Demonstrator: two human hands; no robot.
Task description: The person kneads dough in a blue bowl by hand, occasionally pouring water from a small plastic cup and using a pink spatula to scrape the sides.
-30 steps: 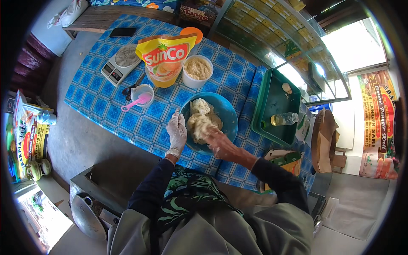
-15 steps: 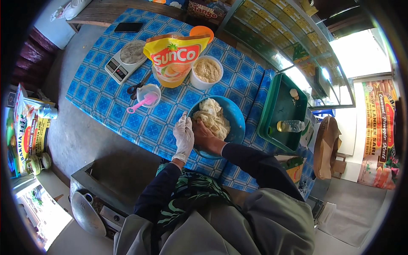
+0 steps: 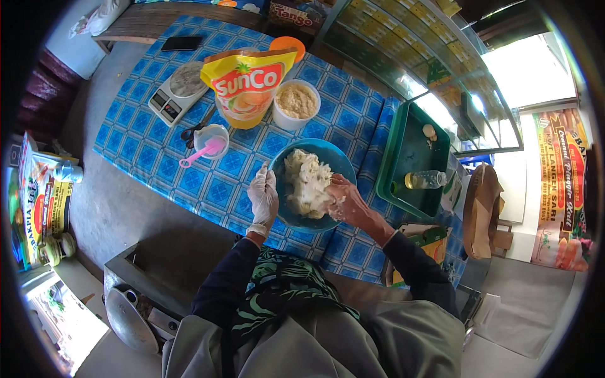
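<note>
Your left hand [image 3: 263,196], gloved, clasps the near rim of the blue bowl [image 3: 334,154]; table edge just behind it. Your right hand [image 3: 343,200] presses half-curled into the pale dough [image 3: 307,183], green tray [image 3: 406,154] near its outer side.

Grey concrete floor [image 3: 120,208] runs beneath a table in blue checked cloth [image 3: 151,135], a glass display cabinet [image 3: 409,57] behind, daylight glaring bright at upper right

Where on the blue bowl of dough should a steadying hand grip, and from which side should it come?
Grip the blue bowl at its near-left rim, coming from the left, probably as the gloved left hand does now. The rim there is bare, while the dough fills the middle and the right hand works it from the right.
</note>
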